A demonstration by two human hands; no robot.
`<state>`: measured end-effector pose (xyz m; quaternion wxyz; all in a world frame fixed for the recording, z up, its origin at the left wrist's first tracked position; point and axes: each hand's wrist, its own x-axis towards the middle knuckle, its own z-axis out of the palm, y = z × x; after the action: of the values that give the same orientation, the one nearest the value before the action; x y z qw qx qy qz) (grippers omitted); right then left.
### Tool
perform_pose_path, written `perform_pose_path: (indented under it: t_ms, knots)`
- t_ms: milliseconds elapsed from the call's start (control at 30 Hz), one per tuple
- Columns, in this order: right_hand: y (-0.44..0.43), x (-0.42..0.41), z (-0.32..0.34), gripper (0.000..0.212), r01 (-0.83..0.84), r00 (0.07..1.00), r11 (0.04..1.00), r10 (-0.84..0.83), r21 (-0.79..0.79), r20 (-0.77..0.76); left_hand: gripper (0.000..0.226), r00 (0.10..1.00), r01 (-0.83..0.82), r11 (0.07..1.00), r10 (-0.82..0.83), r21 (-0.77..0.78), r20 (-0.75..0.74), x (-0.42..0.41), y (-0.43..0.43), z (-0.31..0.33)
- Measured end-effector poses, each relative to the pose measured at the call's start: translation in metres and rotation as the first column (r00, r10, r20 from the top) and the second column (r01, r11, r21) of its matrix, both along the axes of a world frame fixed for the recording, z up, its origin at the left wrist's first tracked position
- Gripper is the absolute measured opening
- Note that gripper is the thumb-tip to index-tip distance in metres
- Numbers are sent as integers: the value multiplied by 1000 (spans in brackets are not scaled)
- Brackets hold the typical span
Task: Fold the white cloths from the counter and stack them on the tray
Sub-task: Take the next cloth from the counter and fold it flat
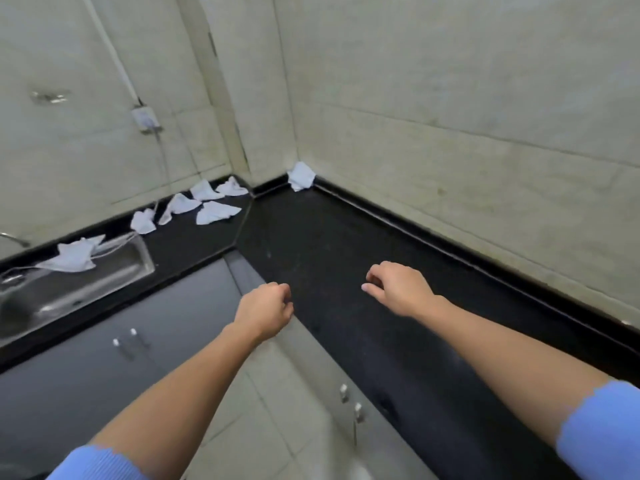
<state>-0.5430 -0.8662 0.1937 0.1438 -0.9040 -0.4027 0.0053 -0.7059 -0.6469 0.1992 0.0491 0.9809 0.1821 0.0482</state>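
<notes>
Where the black counter [329,237] bends round the corner of the room, the white cloths [217,212] lie unfolded and crumpled, each a small rumpled heap with loose corners sticking out. Five of them sit close together on the left stretch of the counter, near the wall, some just beside one another and some a little apart. A sixth cloth [74,256] lies spread and creased at the back edge of the steel sink [86,282], with one end hanging over its rim. One more, the corner cloth [301,176], is bunched up against the tiled wall [450,116] at the far end of the right stretch, well apart from the others. Both forearms reach forward out of blue sleeves [602,434]. The left hand [265,310] hangs over the front edge of the counter, above the grey cabinet doors [104,358]; its fingers [285,299] are loosely curled inward and hold nothing. The right hand [398,287] is over the bare dark top, palm down, its fingers bent loosely downward with the thumb [372,289] held out to the side, also holding nothing; whether the fingertips touch the counter cannot be told. Both hands are well apart from every cloth.
</notes>
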Motion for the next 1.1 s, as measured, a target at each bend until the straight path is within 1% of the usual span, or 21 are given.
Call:
perform_pose_path:
  t_ms: [167, 367, 600, 700, 800, 1000, 1100]
  knots:
    - [108, -1, 7, 29, -83, 997, 996, 83, -25, 4, 27, 995, -100, 995, 100, -14, -1, -18, 101, 3]
    - [204, 35, -3, 29, -133, 991, 988, 134, -74, 15, 27, 987, -163, 985, 162, -50, -18, -10, 177, -16]
    - [320, 109, -32, 32, -134, 991, 987, 130, -94, -42, 28, 979, -204, 979, 203, -26, -32, 53, 283, -14]
    - [368, 146, -35, 34, -140, 988, 983, 132, -114, -77, 26, 975, -216, 976, 215, -17, -50, 84, 328, -7]
    - [419, 181, -30, 36, -145, 988, 981, 137, -131, -71, 21, 974, -227, 973, 226, -32, -29, 105, 369, -2]
    - [522, 216, -39, 37, -165, 984, 973, 151, -161, -92, 22, 963, -260, 963, 254, -63, -90, 133, 459, -12]
    - [566, 231, -54, 38, -139, 988, 974, 123, -179, -96, 22, 972, -218, 974, 210, -62, -106, 159, 512, -22]
